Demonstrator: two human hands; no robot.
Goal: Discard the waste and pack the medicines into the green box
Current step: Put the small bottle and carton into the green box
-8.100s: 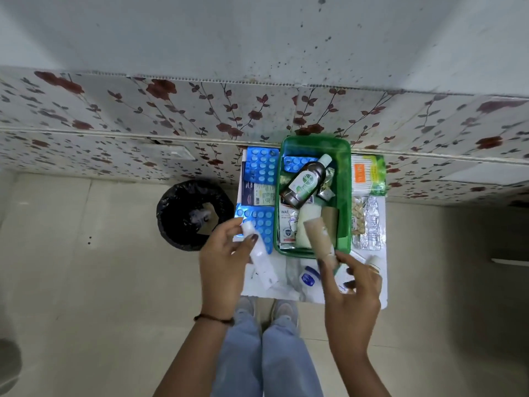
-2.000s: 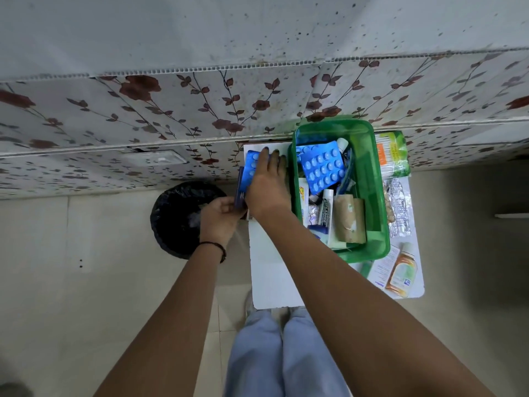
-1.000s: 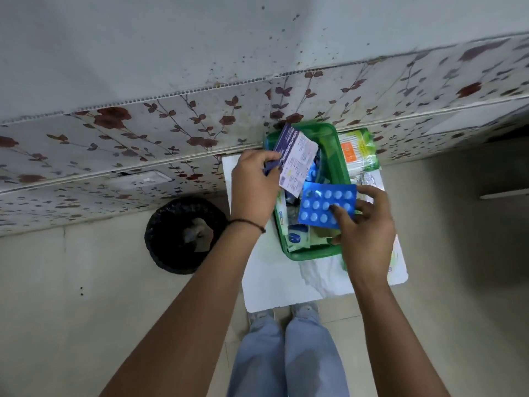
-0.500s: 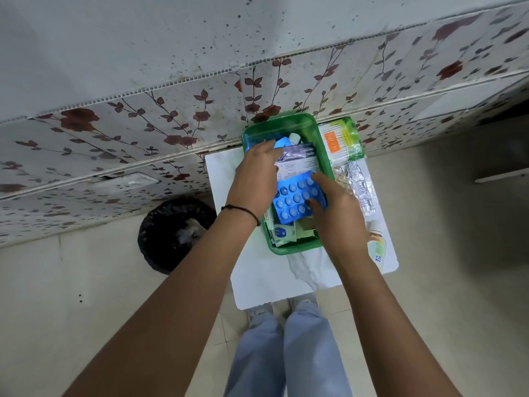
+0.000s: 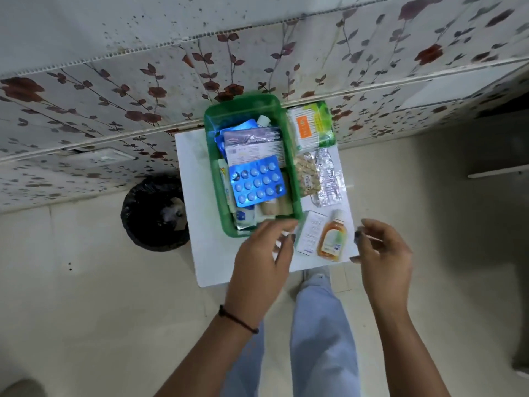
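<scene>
Green box point(image 5: 211, 144) at the surface's far edge holds a blue pill strip point(image 5: 257, 181) and packets; both hands' grips, left hand point(image 5: 262, 262) and right hand point(image 5: 383, 253), are apart and empty.

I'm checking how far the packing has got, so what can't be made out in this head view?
- Lower layers of the green plastic box: hidden under the blue blister pack and the printed medicine strip.
- Contents of the black-lined waste bin: too dark.
- Label of the small orange bottle: too small and blurred.
- White table near edge: partly covered by the open left hand.
</scene>
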